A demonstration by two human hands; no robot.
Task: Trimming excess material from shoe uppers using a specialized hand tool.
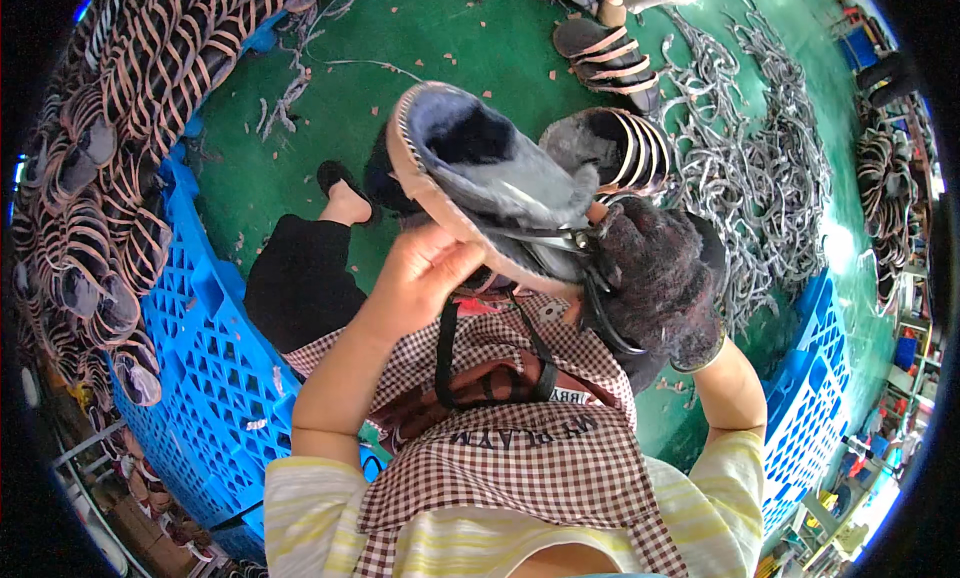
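Head view, looking down: the left hand (425,278) pinches the pale edge of a grey fleece-lined shoe (480,163) between thumb and fingers, holding it aloft, tilted, above a checked apron (540,468). The right hand (655,273) is under a dark fuzzy covering; its fingers are hidden, so their grip cannot be told. Black-handled scissors (582,240) jut from beside it, blades close against the shoe; actual contact is unclear. Good handling here would likely mean steadying the edge taut, keeping the left fingers off the blade line, and sparing the fleece. Beyond, grey strip offcuts (745,148) heap on the green floor (400,38).
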